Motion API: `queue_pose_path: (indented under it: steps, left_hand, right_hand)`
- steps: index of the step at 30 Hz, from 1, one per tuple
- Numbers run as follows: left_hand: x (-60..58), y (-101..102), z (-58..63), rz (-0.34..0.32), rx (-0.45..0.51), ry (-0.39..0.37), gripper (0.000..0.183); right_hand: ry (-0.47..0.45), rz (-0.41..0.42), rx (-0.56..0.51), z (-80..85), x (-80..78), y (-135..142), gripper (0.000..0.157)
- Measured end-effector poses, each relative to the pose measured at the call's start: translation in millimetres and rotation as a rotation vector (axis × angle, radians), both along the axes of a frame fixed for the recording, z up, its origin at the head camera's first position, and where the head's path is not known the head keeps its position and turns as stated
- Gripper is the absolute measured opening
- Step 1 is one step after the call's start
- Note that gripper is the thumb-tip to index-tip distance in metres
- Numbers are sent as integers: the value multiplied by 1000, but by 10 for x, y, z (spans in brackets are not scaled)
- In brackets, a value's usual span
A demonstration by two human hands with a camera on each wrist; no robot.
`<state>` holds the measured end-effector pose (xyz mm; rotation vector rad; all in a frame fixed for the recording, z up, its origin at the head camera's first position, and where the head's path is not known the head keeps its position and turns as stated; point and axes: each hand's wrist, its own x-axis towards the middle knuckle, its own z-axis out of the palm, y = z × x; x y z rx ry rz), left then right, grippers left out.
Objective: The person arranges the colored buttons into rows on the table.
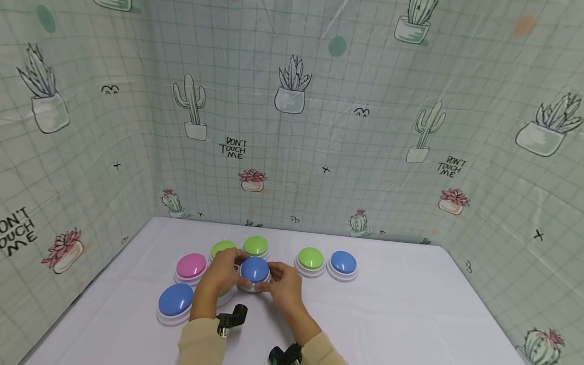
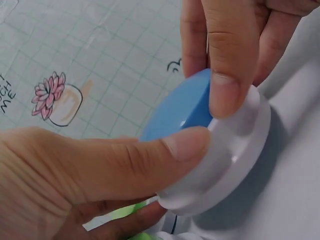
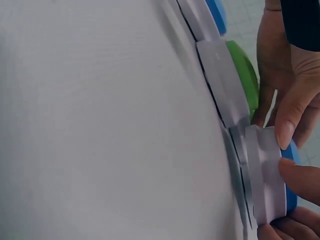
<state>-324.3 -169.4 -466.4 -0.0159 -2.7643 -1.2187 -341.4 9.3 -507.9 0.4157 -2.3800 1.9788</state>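
Both hands hold one blue-topped push button with a white round base (image 1: 254, 269) between them. My left hand (image 1: 222, 274) grips its left side, thumb along the front. On the opposite side my right hand (image 1: 286, 288) pinches it between thumb and fingers. In the left wrist view the two thumbs almost meet on the white base (image 2: 235, 145), just below the blue dome. A shadow lies on the cloth beside that base. Partly hidden behind my left hand is a green button (image 1: 225, 295); another green button (image 1: 223, 247) peeks out above its knuckles.
Left of the hands sit a pink button (image 1: 191, 265) and a large blue button (image 1: 175, 300). Behind the held one is a green button (image 1: 255, 246). Rightward stand a green button (image 1: 311, 258) and a blue button (image 1: 343, 262). Patterned cloth walls (image 1: 328, 197) enclose the white table (image 1: 401, 304).
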Motion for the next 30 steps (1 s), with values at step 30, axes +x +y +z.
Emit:
queue_pose_path:
  steps: [30]
  left_hand:
    - [-194,471,-70,10,279,173,56]
  right_hand:
    - [-25,-114,-29,271,-182,466,59]
